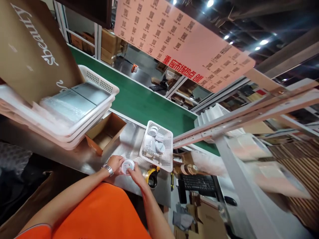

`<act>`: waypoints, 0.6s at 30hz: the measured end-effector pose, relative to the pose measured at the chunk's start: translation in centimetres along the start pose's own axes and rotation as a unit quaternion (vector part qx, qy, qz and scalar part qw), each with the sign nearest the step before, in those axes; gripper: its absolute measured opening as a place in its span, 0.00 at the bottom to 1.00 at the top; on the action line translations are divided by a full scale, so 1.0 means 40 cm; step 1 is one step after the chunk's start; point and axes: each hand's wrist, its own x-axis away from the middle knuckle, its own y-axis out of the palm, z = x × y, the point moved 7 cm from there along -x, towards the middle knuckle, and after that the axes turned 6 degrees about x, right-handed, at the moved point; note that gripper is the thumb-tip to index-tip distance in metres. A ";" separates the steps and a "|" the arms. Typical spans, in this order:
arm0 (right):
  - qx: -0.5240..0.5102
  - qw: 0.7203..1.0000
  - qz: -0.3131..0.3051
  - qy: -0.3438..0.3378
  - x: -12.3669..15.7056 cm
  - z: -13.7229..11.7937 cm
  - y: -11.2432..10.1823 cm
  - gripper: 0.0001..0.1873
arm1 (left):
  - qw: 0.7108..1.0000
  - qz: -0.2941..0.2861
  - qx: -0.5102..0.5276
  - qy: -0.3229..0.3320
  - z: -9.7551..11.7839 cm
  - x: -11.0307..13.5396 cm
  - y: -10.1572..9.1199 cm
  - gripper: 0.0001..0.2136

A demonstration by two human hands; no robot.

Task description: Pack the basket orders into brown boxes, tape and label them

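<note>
Left hand (115,164), right hand (136,175): fingers clamped on the white tub (128,166).
White tub: between both hands, over the table (162,190); an uneven pinch could let it slip.
White basket (166,161): loose tubs (160,147) and clear packs; a bump might scatter them.
Cardboard box (115,124): open-topped; left wrist could knock it.
Stacked baskets (99,82): pale boxes (86,95), partly film-wrapped.

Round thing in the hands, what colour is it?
The round thing is mostly white, clearest in the head view.

A warehouse packing station: a green conveyor belt (136,96), a metal counter (163,189) and open carton (116,125) before it, cardboard boxes (107,44) beyond it, QR-code sign (184,48) above it.
</note>
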 end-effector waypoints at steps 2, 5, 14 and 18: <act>0.068 0.998 -0.007 -0.001 0.007 -0.009 -0.031 0.25 | 1.000 0.009 0.007 0.002 0.004 0.000 -0.001 0.21; 0.175 0.984 -0.023 -0.029 0.009 -0.037 -0.059 0.22 | 1.000 0.017 0.015 0.004 0.016 -0.005 0.000 0.22; 0.158 0.985 -0.050 -0.056 -0.035 -0.061 -0.049 0.28 | 1.000 0.019 0.016 -0.011 0.011 -0.019 -0.001 0.22; 0.170 0.979 -0.026 -0.109 -0.039 -0.056 -0.059 0.23 | 1.000 0.019 0.012 -0.012 0.017 -0.014 -0.004 0.22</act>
